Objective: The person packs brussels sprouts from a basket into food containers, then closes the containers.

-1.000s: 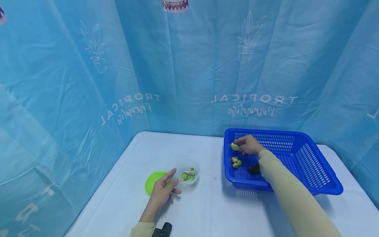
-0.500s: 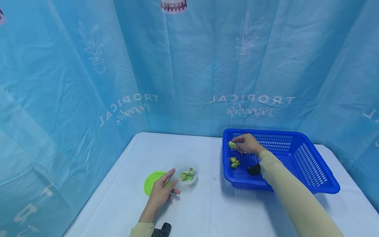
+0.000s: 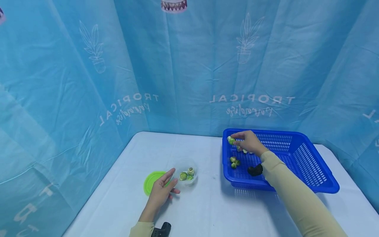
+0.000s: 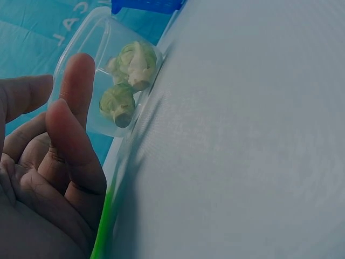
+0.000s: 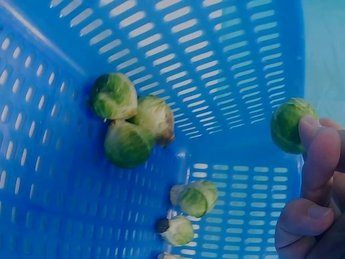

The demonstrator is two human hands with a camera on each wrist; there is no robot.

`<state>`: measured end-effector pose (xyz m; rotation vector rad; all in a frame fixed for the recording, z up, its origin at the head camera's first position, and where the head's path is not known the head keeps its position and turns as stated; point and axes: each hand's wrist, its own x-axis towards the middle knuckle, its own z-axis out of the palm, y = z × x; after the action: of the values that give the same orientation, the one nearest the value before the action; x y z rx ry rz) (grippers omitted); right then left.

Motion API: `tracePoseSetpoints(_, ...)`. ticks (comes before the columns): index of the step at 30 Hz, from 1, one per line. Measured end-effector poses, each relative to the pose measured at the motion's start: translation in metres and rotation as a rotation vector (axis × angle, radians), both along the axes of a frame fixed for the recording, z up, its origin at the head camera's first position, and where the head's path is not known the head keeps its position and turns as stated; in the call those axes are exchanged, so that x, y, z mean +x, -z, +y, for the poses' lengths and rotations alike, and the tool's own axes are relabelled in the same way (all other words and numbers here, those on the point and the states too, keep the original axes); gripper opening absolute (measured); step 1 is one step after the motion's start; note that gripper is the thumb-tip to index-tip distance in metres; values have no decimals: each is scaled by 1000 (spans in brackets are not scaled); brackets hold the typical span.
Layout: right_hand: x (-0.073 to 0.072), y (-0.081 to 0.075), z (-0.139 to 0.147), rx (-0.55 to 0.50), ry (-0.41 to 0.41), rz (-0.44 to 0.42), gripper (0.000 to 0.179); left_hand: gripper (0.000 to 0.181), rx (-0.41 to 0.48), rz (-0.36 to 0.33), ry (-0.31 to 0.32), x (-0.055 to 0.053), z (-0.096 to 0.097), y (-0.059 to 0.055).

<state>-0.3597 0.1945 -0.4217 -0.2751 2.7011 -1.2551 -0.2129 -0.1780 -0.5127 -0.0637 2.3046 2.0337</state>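
My right hand (image 3: 250, 143) pinches a Brussels sprout (image 3: 231, 140) between thumb and fingers, over the far left corner of the blue plastic basket (image 3: 321, 164). Below it in the right wrist view, a cluster of Brussels sprouts (image 5: 129, 143) lies on the basket floor, and more sprouts (image 5: 198, 198) sit along the far wall. My left hand (image 3: 161, 193) is beside a clear plastic tub (image 4: 98, 32), fingers loosely extended. Whether it touches the tub I cannot tell. Several Brussels sprouts (image 4: 117, 104) lie inside the tub.
A round green lid (image 3: 150, 183) lies flat to the left of the tub, partly behind my left hand. A white cloth covers the table (image 3: 204, 210). Blue printed curtains (image 3: 189, 82) stand behind the table and on its left side.
My right hand has lifted the pinched sprout up from the basket floor, toward the far left rim. The left hand stays in place by the tub.
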Motion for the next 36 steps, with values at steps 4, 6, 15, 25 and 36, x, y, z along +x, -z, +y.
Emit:
tracePoseSetpoints(4,3,-3,-1,-18,-13,16,34,54,-10,3,-5,0,0,0)
tracePoseSetpoints(6,4,-5,-1,-25,-15,19,34,54,-12,5,-4,0,0,1)
tracePoseSetpoints(15,11,-17,-4,-44,-18,27,34,52,-9,-13,-11,-1,0,2)
tracePoseSetpoints(25,18,-26,-17,-78,-46,40,32,56,-7,-7,7,0,-1,0)
tracePoseSetpoints(36,25,-31,-31,-111,-56,16,29,53,-9,-26,25,13,5,-29)
